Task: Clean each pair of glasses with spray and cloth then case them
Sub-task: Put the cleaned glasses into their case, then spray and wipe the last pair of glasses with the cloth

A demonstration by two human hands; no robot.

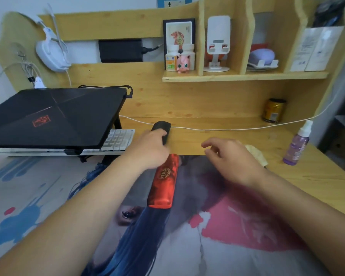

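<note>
My left hand [149, 149] grips a black glasses case [162, 128] lying on the wooden desk [217, 142], fingers curled over its near side. A red patterned glasses case [163, 182] lies closed on the printed desk mat [48, 196], its far end under my left hand. My right hand [230, 158] hovers above the mat's far edge with fingers loosely spread, holding nothing. Just right of that hand, a pale yellow cloth [256, 152] peeks out. A purple spray bottle [296, 145] stands upright at the right. No glasses are visible.
A closed black laptop [52, 116] sits on a stand at the left over a white keyboard [119, 139]. A white cable [217, 128] crosses the desk behind the cases. A yellow can [273, 110] stands under the shelf [245, 76], which holds bottles, a phone stand and boxes.
</note>
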